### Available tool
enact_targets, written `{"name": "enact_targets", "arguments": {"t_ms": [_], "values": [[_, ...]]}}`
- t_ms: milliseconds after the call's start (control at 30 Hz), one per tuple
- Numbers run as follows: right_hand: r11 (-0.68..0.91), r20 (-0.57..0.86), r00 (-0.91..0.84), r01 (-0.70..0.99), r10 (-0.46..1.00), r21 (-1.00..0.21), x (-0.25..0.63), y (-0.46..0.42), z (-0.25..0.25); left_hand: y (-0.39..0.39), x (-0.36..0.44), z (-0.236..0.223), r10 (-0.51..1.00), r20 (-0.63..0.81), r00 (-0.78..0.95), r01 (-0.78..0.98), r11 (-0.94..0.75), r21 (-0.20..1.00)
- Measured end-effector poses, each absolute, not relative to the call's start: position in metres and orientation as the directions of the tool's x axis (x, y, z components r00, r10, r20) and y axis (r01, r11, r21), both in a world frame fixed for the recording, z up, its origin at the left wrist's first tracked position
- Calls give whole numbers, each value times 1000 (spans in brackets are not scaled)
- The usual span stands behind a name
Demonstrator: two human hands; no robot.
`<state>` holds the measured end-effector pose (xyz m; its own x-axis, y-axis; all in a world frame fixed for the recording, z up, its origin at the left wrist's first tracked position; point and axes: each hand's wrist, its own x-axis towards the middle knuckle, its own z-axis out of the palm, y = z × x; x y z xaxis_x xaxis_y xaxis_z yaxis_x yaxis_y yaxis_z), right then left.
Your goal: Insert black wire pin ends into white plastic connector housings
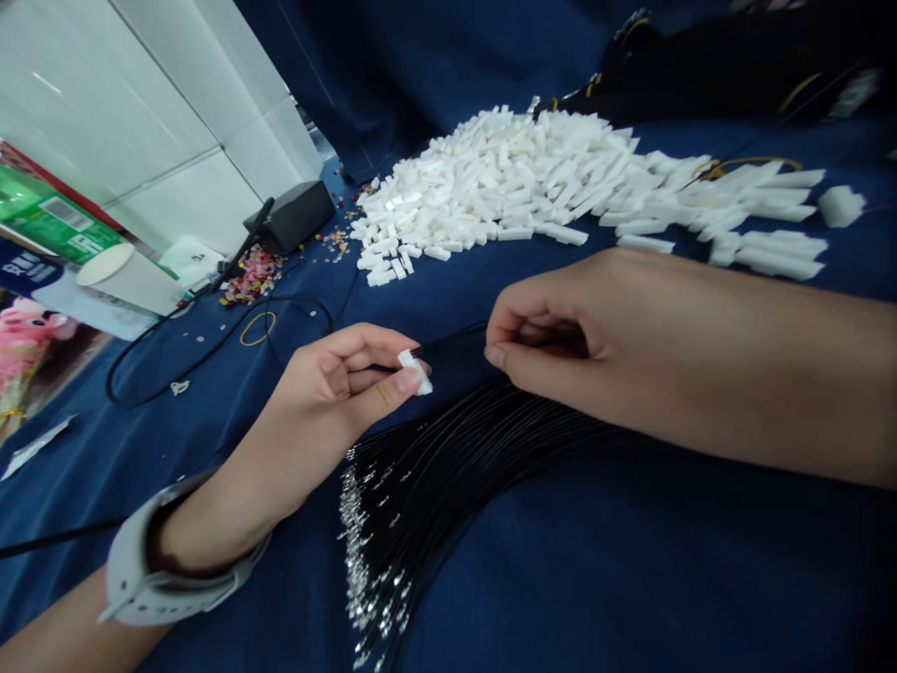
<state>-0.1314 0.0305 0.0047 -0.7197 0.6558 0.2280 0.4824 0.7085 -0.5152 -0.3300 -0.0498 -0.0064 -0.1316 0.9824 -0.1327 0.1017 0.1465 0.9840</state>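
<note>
Narrow left grip (326, 379) pinched on a small white plug (416, 372), with right grip (539, 341) closed on a black wire (448, 344) just beside it, above a wire bunch (476, 467), near a heap of white plugs (505, 178) on blue cloth (665, 579).

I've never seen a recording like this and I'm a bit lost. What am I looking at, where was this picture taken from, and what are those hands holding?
There is no machine here, just a person working with bare hands. The picture comes from a camera worn on their head, looking forward and down.

Their left hand, with a pale band on the wrist, pinches a small white plastic connector housing. Their right hand pinches thin black wires close to it.

On the blue cloth lies a fan of black wires with shiny metal ends. Beyond it is a large pile of white plastic pieces, which look like the held housing. Further left stands a paper cup.
</note>
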Motion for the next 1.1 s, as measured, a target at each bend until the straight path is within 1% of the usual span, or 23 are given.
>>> {"name": "enact_targets", "arguments": {"t_ms": [133, 300, 400, 500, 600, 633, 733, 767, 800, 833, 900, 967, 1000, 1033, 1100], "values": [[790, 271, -805, 349, 528, -504, -131, 28, -12, -52, -329, -7, 985, -136, -105, 131, 150, 980], [872, 361, -839, 238, 406, -427, -133, 25, -21, -52, -327, -7, 983, -153, -100, 123, 165, 979], [883, 366, -850, 213, 379, -418, -135, 23, -21, -53, -326, -8, 985, -151, -85, 117, 160, 980], [888, 356, -855, 226, 378, -400, -136, 22, -22, -53, -325, -8, 986, -148, -81, 126, 158, 979], [900, 381, -848, 225, 370, -373, -134, 24, -21, -52, -325, -8, 986, -139, -93, 143, 151, 978], [912, 396, -846, 226, 358, -342, -133, 25, -20, -52, -325, -8, 987, -129, -100, 154, 144, 978], [967, 477, -842, 199, 252, -160, -130, 23, -16, -49, -327, -9, 988, -86, -125, 190, 109, 976], [976, 503, -837, 177, 215, -123, -129, 21, -16, -49, -327, -9, 989, -70, -130, 199, 96, 975], [982, 515, -837, 143, 188, -127, -129, 19, -16, -48, -328, -9, 990, -53, -129, 206, 79, 975], [979, 511, -840, 104, 180, -175, -129, 16, -16, -48, -329, -9, 991, -43, -125, 215, 70, 974], [939, 460, -861, 53, 215, -340, -131, 12, -18, -48, -330, -9, 993, -27, -114, 234, 54, 971], [867, 380, -880, 68, 285, -493, -132, 10, -19, -48, -330, -9, 994, -29, -107, 248, 55, 967], [831, 350, -879, 88, 324, -549, -133, 10, -19, -48, -331, -8, 994, -34, -105, 248, 60, 967], [799, 323, -873, 117, 366, -590, -133, 11, -18, -48, -331, -8, 994, -39, -101, 243, 62, 968], [760, 294, -852, 170, 434, -627, -133, 12, -16, -48, -331, -9, 995, -54, -89, 226, 73, 971]]}}
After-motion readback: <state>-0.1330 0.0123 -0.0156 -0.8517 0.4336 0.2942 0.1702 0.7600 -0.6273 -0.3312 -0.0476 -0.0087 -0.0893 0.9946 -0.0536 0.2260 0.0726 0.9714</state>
